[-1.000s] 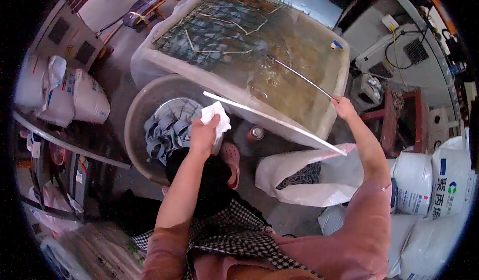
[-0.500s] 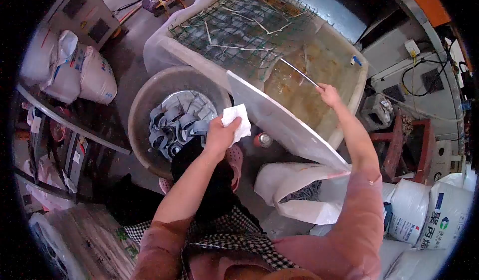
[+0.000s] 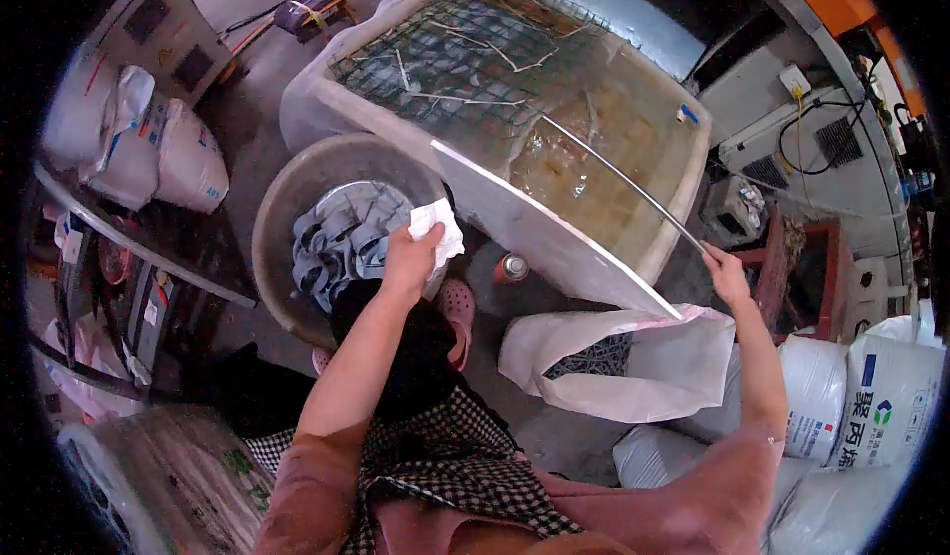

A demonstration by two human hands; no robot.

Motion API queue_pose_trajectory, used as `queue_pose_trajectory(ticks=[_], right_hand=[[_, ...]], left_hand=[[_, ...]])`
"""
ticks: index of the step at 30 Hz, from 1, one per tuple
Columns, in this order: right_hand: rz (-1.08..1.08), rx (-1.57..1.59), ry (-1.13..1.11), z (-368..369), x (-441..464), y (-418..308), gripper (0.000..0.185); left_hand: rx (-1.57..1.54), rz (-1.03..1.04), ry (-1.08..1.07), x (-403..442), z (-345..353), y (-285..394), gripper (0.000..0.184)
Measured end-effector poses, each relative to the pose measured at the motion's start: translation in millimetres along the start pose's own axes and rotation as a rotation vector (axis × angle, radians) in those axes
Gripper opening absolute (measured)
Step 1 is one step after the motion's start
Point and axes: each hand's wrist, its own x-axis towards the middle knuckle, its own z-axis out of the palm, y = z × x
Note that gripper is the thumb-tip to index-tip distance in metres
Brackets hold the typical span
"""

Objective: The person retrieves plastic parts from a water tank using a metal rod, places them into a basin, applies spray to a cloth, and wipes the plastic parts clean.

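My right hand (image 3: 727, 276) is closed around the near end of a long metal rod (image 3: 628, 187). The rod slants over the water tank (image 3: 683, 209), and its far tip meets the edge of a green wire mesh (image 3: 465, 80) at the waterline; whether it is hooked there I cannot tell. Folded white paper or cloth (image 3: 435, 227) is pinched in my left hand (image 3: 408, 263), above the rim of a round tub (image 3: 277, 199). Grey curved plastic parts (image 3: 346, 233) fill that tub. A white board (image 3: 534, 224) leans along the tank's near side.
An open white sack (image 3: 633, 402) of small grey pieces stands below the board, with a spray can (image 3: 512, 268) beside it. Full sacks (image 3: 881, 397) are stacked at right, others (image 3: 188, 154) at left. A dark red frame (image 3: 816, 278) stands right of the tank.
My right hand has moved right and down, drawing the rod out so more of it shows. The water by the mesh is rippled. My left hand still holds the white piece, slightly further left.
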Motion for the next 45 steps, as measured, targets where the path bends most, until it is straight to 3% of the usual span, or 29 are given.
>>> queue_pose_trajectory(ticks=[3,5,7,12,19,25,27,29,31,35,40,45], right_hand=[[-0.089,-0.018,0.045,43,39,2,0.032],[-0.022,0.020,-0.051,60,67,-30,0.031],[-0.178,-0.014,-0.025,95,114,-28,0.031],[-0.193,0.033,-0.207,99,160,-91,0.032],[-0.143,-0.086,-0.033,24,61,-28,0.033],[-0.011,-0.144,-0.041,-16,-6,-6,0.032],[0.067,-0.097,-0.166,-13,4,-24,0.031],[-0.137,-0.131,-0.117,18,33,-21,0.031],[-0.050,-0.179,-0.148,41,58,-47,0.033],[-0.261,-0.053,-0.124,93,109,-77,0.030],[-0.291,0.054,-0.159,140,157,-142,0.031],[-0.333,0.107,-0.105,140,165,-133,0.030]], left_hand=[[0.007,0.047,-0.044,8,3,-9,0.020],[0.000,0.045,-0.066,14,2,-13,0.021],[-0.008,0.055,-0.089,18,2,-12,0.021],[-0.085,0.037,-0.076,19,3,-13,0.019],[-0.071,0.034,-0.057,13,3,-8,0.019],[-0.046,0.019,-0.088,10,4,-9,0.019],[-0.046,0.015,-0.094,7,9,-6,0.020],[-0.049,0.011,-0.089,7,11,-7,0.020],[-0.043,-0.010,-0.083,9,9,-10,0.021],[-0.035,0.007,-0.076,11,7,-6,0.021],[-0.093,-0.005,-0.111,17,7,-12,0.021],[-0.102,-0.006,-0.090,16,9,-13,0.020]])
